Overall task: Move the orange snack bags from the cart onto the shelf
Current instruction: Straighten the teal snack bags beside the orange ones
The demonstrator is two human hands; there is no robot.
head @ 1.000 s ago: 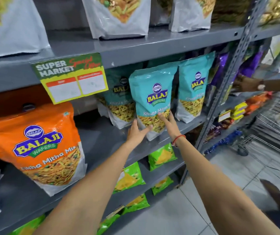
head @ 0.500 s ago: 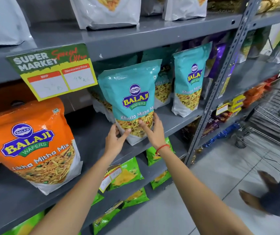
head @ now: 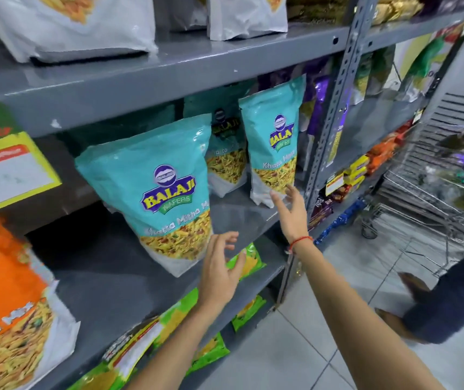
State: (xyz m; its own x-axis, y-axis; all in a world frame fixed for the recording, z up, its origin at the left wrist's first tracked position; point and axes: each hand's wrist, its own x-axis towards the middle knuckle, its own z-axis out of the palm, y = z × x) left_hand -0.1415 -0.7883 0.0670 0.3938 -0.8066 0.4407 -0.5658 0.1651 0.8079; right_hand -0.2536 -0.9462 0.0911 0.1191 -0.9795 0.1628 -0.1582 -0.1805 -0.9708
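On the grey shelf (head: 118,280), an orange Balaji snack bag (head: 8,299) stands at the far left, well left of a teal Balaji Khatta Mitha bag (head: 166,187). The left hand (head: 219,274) hovers empty with fingers spread, just right of that teal bag's lower corner. The right hand (head: 292,212), also spread and empty, reaches the base of another teal bag (head: 275,142) further right. A wire cart (head: 427,192) stands right of the shelf.

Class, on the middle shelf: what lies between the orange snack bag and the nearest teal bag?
Head view: only bare grey shelf separates the orange snack bag from the nearest teal bag.
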